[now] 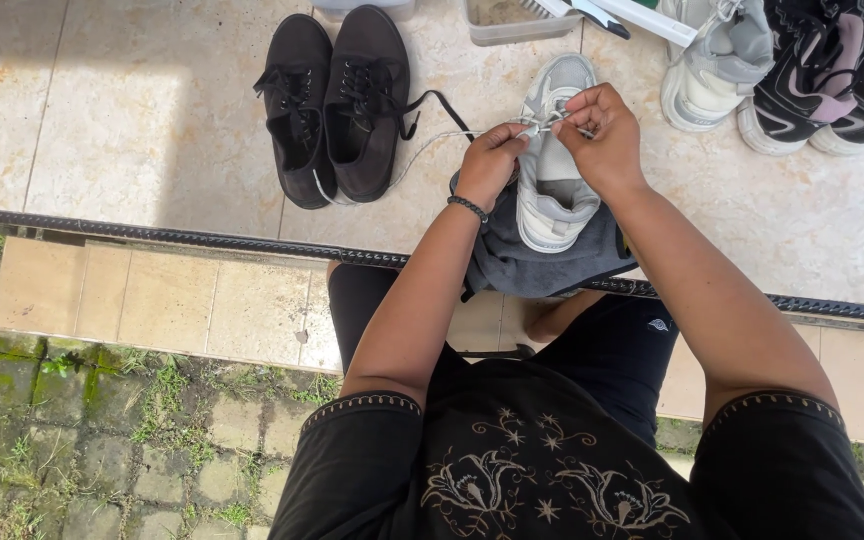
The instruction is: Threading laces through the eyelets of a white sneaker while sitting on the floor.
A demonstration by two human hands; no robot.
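A white and grey sneaker [555, 185] rests on a dark grey cloth [512, 262] in front of me. My left hand [490, 160] pinches its grey lace [430, 140], which trails off to the left over the tiles. My right hand [600, 130] pinches the lace at the top of the sneaker's tongue, fingertips close to those of the left hand. A dark bead bracelet sits on my left wrist.
A pair of black lace-up shoes [337, 105] stands on the beige tiles to the left. More sneakers, white-grey [712, 60] and black-pink [832, 75], line the top right. A clear tub with a brush [517, 18] sits at the top. A black rail [152, 235] crosses below, with mossy paving beneath.
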